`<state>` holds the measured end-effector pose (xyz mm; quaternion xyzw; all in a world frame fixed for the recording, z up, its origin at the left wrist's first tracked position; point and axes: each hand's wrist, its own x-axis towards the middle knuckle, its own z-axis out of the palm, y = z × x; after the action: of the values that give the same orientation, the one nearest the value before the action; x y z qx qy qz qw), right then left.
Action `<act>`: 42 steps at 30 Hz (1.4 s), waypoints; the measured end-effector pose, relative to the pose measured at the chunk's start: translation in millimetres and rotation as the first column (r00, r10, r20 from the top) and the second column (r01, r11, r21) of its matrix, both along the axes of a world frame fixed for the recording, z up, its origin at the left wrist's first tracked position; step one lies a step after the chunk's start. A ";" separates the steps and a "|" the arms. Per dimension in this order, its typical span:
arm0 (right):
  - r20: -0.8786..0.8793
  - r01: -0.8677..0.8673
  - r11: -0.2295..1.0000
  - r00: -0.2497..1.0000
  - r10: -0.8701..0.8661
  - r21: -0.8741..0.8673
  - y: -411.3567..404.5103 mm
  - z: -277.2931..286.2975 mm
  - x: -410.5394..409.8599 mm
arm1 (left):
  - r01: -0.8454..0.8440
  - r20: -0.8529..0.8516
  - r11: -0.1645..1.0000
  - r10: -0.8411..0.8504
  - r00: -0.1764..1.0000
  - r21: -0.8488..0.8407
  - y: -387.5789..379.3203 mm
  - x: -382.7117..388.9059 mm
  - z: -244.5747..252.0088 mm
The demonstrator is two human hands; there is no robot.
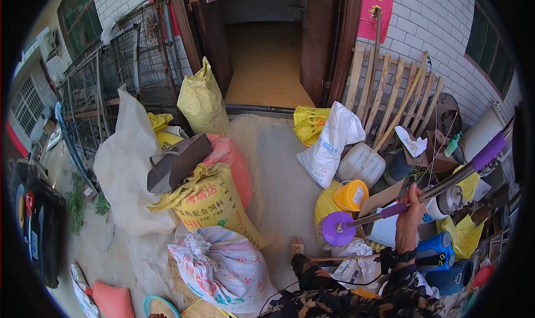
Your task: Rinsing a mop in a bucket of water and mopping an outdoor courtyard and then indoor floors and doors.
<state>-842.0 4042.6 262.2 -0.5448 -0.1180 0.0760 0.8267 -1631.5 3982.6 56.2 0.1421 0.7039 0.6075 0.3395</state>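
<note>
My right hand [411, 205] is closed around the metal pole of a mop-like tool with purple sleeves. Its round purple plate [338, 228] hangs low in front of a tied yellow sack, and the pole runs up to the right. A black band circles my right wrist. At the bottom edge, over a teal basin [147, 303] of grainy material, dark fingertips show, perhaps of my left hand [157, 315]; whether they hold anything is hidden. A yellow bucket [352, 195] and a white plastic jerrycan [361, 164] stand beyond the plate.
Full sacks, including a printed yellow feed sack [209, 197] and a white one [234, 272], stand left of the concrete path. A dark bag [179, 163] lies on them. Ahead is an open doorway [267, 63]. Wooden slats [388, 92] lean right; a blue container [434, 251] stands below.
</note>
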 end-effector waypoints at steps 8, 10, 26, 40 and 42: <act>-0.024 -0.179 0.983 0.984 0.178 -0.038 165.9 8.8 68.9 | 0.086 -0.154 0.994 -0.095 0.983 -0.062 167.8 188.9 123.7; -0.016 -0.235 0.971 0.972 0.235 -0.032 197.7 6.4 76.8 | 0.108 -0.022 0.993 -0.107 0.994 0.054 201.6 198.8 127.7; 0.053 -0.110 0.994 0.993 0.108 0.027 391.5 5.7 164.4 | 0.256 -0.100 0.962 -0.247 0.964 0.099 551.4 336.7 138.1; 0.110 -0.006 1.000 0.994 0.004 0.016 617.4 -5.2 267.5 | 0.715 -0.063 0.682 -0.715 0.696 0.156 944.6 600.4 147.8; 0.106 -0.014 0.999 0.994 0.017 -0.033 655.1 -20.5 291.2 | 0.755 -0.087 0.638 -0.752 0.653 0.150 986.8 631.4 148.6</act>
<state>-550.8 4697.7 241.7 -0.5605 -0.1647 0.0551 0.8098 -1000.1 4969.4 204.8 0.4561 0.5279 0.4684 0.5421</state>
